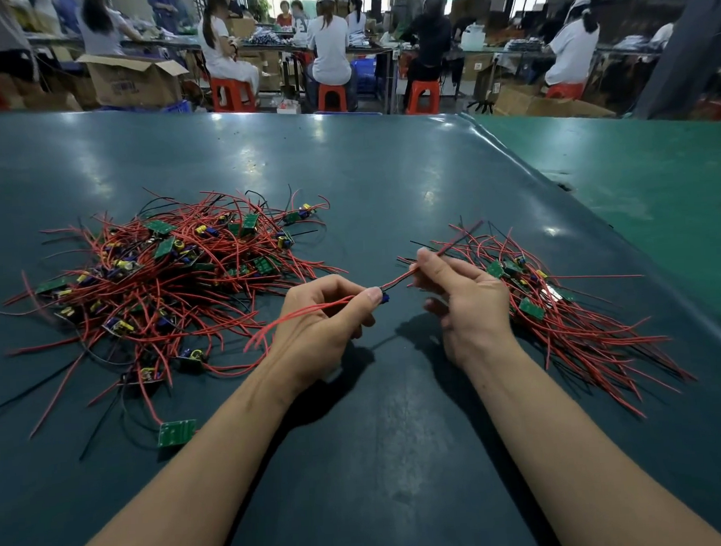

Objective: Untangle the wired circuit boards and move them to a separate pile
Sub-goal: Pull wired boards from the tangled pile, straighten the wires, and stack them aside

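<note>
Surface [387,178]: a dark green mat fills the view, with a lighter green strip at 2 o'clock; it carries both heaps and leaves bare room between them for the hands to work.
Tangled heap [160,276]: at 10 o'clock, the bigger mass of red and black wires with small green boards knotted through it; it seems to be the stock not yet sorted.
Sorted pile [563,302]: at 3 o'clock, smaller and flatter, its wires lying mostly one way toward 4 o'clock, which suggests freed pieces are laid there.
Left hand [323,317]: near the middle, just beside the heap's edge; its fingers [368,295] are curled and pinch the board in hand, steadying it while the wires are pulled straight.
Right hand [461,296]: just beside the sorted pile; thumb and forefinger pinch a red wire, the other fingers loosely curled, placed well to carry the piece over to 3 o'clock.
Stray board [176,432]: alone at 7 o'clock, its wires trailing back to the heap.
Board in hand [385,298]: only a small blue part shows at the left fingertips; one red wire [401,281] runs taut to the right hand, others trail back over the left hand toward 9 o'clock. By my reading it is free of the heap and not yet put down.
</note>
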Demonstrator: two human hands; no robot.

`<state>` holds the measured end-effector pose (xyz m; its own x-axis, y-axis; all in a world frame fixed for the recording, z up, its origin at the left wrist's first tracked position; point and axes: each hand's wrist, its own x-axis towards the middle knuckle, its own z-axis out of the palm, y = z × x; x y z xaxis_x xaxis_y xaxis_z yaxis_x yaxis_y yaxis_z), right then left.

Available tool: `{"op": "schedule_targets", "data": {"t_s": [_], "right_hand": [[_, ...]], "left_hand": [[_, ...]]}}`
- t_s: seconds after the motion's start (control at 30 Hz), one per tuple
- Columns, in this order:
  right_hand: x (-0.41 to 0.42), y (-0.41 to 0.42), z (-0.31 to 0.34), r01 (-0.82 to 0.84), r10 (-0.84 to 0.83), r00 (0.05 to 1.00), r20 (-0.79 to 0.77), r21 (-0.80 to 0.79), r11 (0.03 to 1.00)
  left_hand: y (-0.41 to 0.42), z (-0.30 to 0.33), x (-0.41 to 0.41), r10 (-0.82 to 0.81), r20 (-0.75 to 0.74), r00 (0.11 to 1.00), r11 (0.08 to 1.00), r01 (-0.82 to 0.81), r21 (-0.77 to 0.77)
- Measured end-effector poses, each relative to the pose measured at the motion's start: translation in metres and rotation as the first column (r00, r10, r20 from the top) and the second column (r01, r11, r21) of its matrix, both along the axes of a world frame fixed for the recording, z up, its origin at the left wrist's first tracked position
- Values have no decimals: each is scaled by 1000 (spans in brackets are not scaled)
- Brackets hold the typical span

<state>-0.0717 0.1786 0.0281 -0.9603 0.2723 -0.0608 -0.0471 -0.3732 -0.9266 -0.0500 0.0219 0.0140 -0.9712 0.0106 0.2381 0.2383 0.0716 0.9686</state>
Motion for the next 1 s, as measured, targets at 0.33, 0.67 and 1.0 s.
{"op": "schedule_targets", "data": {"t_s": [0.33, 0.67, 1.0], "right_hand": [[-8, 19, 2, 230, -236, 972, 0, -214, 949], [6, -11, -8, -411, 409, 912, 44, 105, 906], [-9, 8, -3, 8, -11, 998, -69, -39, 999]], "left_hand": [[-6, -1, -1, -27, -15, 1000, 994, 28, 107], [-6, -2, -1, -50, -11, 999, 996, 51, 70], [-8, -2, -7, -57, 37, 998, 977, 48, 209]]}}
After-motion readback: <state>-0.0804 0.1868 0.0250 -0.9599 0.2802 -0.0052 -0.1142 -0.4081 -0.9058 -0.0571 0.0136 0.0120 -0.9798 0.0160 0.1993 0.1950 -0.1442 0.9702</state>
